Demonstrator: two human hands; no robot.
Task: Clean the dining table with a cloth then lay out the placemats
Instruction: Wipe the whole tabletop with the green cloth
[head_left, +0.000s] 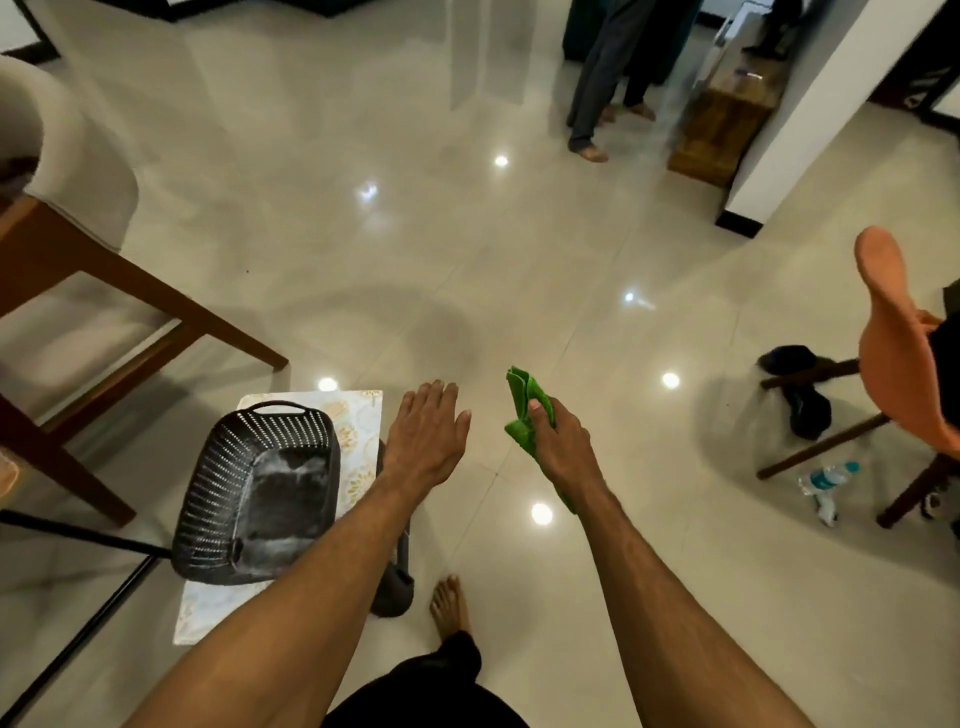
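Below me spreads the glossy cream tiled floor (322, 249), dotted with reflections of ceiling lights. At my left edge stands a beige upholstered chair with brown wooden legs (57, 156). At the right edge is an orange moulded chair on dark wooden legs (893, 364), with some dark items lying on the floor beneath it. Far ahead on the right rises a white square pillar (810, 104). Near it stand a low brown wooden cabinet (722, 124) and another person's legs in dark trousers (597, 78), barefoot.

Close on my left sits a black perforated plastic basket (260, 493), tilted. It rests on the pale placemat with a gold floral pattern (358, 431). I cannot tell how many mats lie there or what carries them.

My left hand (426, 436) hangs just right of the placemat, fingers straight and loose, holding nothing. My right hand (561, 447) is clenched around the crumpled green cleaning cloth (524, 410), which sticks out above my thumb and trails below my wrist.

A clear plastic water bottle with a teal label (828, 478) lies on the floor by the orange chair's legs. My bare foot (449, 605) shows between my forearms.
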